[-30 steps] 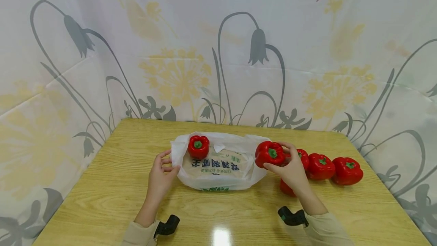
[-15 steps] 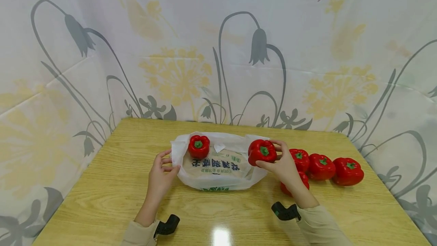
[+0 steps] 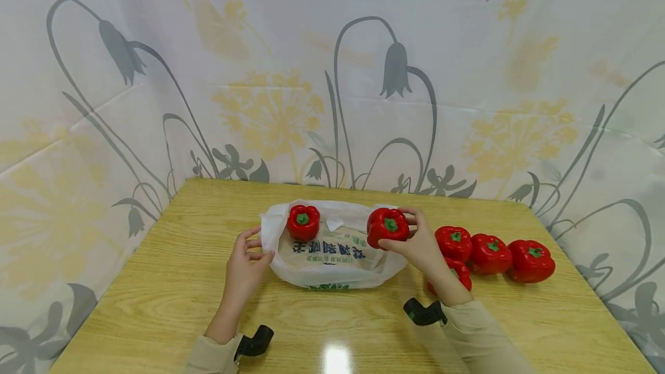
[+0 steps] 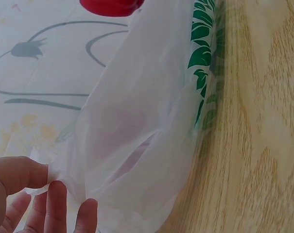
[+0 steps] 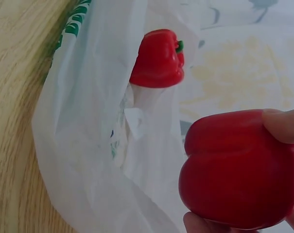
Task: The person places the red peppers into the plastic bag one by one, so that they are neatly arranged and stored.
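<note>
A white plastic bag with dark printed characters and green leaf print lies wide-mouthed on the table. My left hand pinches its left rim between thumb and fingers; the left wrist view shows the thin film caught there. A red bell pepper with a green stem sits inside at the bag's left end. Over the bag's right end my right hand grips another red bell pepper. In the right wrist view the thumb lies on top of this held pepper, with fingers below.
Several red bell peppers stand in a group on the wooden table to the right, one of them partly behind my right forearm. A patterned curtain hangs along the table's back. Black wrist mounts sit on both sleeves.
My right hand has carried its bell pepper leftward, from the bag's right edge to over its opening. The left hand keeps its place on the rim.
</note>
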`<state>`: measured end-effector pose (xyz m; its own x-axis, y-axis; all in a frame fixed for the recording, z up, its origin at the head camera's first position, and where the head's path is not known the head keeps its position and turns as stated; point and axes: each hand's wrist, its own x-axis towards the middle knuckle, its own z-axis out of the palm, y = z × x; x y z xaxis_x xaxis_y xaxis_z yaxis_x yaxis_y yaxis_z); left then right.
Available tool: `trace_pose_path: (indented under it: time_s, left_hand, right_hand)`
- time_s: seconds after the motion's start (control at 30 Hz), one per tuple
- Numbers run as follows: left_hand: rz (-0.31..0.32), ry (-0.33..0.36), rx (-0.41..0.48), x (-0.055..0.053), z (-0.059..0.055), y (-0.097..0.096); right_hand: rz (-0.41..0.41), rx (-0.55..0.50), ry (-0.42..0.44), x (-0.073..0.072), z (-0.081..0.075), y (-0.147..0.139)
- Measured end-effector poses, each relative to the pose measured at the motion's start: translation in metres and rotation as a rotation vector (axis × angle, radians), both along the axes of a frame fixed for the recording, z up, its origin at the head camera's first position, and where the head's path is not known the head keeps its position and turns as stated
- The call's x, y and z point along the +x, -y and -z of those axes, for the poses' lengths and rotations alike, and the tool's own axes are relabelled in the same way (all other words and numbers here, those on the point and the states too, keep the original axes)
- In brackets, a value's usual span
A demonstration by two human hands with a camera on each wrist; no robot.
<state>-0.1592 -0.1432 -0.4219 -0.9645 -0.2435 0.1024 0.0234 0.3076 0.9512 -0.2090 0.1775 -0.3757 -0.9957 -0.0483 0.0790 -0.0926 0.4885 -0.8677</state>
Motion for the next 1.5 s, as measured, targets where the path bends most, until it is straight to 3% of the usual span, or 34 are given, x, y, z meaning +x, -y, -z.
trace_pose_path:
  time_s: [0.7, 1.27, 1.5]
  left_hand:
    - [0.000, -0.009, 0.009, -0.001, 0.001, 0.001]
    - [-0.006, -0.019, 0.003, -0.004, 0.003, 0.001]
    - [-0.007, -0.014, 0.007, -0.005, 0.005, 0.001]
  right_hand:
    - [-0.026, -0.079, 0.073, -0.021, 0.004, 0.027]
    - [-0.051, -0.072, 0.057, -0.044, 0.006, 0.048]
    - [-0.074, -0.080, 0.089, -0.052, 0.006, 0.055]
